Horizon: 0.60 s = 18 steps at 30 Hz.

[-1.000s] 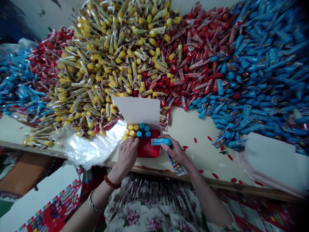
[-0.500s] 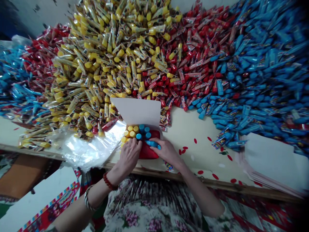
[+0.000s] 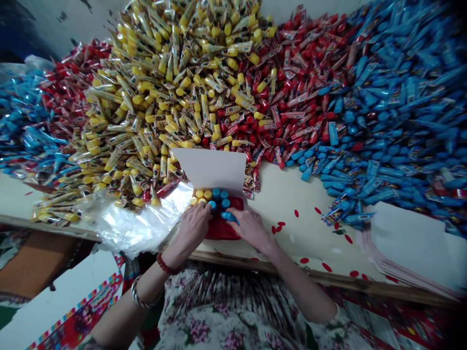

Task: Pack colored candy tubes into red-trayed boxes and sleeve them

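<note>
Head view: right hand (image 3: 253,230) grips blue tube (image 3: 229,217) (left hand (image 3: 194,224) nearby).

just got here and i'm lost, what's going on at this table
A person's right hand holds a blue piece at an open box. The left hand is at the box's left side, close to the yellow caps and blue caps grouped inside. Behind the box lie yellow, red and blue heaps.

Got one red box (image 3: 223,232), four blue caps (image 3: 225,203) standing in it and at least four yellow caps (image 3: 199,193), plus one blue tube (image 3: 229,217) in the right hand (image 3: 251,229). Heaps-wise: one yellow heap (image 3: 140,97), two red heaps (image 3: 297,90), two blue heaps (image 3: 404,104).
</note>
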Each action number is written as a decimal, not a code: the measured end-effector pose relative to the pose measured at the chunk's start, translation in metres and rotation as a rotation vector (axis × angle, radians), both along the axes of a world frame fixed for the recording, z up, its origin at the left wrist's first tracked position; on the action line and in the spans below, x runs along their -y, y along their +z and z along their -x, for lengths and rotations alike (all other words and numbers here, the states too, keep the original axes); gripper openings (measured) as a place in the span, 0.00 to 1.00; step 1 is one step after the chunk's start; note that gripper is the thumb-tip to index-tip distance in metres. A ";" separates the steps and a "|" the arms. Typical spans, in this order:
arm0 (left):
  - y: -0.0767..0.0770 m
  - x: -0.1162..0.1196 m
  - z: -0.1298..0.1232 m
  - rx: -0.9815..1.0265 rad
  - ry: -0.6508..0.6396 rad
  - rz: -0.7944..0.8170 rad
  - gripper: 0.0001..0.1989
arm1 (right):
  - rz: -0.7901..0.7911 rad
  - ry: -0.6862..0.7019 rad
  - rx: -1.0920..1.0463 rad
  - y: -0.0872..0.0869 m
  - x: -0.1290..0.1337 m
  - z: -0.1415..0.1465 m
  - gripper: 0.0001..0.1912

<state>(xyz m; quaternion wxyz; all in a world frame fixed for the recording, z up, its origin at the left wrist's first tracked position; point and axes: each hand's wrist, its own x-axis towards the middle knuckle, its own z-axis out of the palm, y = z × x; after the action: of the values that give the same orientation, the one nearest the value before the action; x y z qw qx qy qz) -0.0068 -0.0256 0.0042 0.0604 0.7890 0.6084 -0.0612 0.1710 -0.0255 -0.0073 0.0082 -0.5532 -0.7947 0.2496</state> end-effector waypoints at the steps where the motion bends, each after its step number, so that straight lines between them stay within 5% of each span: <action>1: 0.000 0.005 0.001 -0.002 0.000 0.000 0.09 | -0.003 0.010 0.015 0.000 0.001 0.000 0.16; 7: 0.002 0.019 -0.005 -0.053 0.015 0.041 0.12 | -0.002 0.070 0.081 0.008 -0.003 0.007 0.13; 14: 0.011 -0.011 -0.014 -0.083 0.070 0.022 0.13 | 0.037 0.154 0.142 0.009 -0.026 0.042 0.14; 18: 0.006 -0.016 -0.006 0.004 0.071 -0.032 0.11 | 0.035 0.147 0.084 0.000 -0.026 0.039 0.16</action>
<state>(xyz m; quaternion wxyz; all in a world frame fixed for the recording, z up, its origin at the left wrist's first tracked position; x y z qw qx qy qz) -0.0004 -0.0100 0.0101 0.0511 0.7680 0.6366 -0.0475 0.1317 0.0004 -0.0071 -0.0534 -0.5035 -0.8282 0.2401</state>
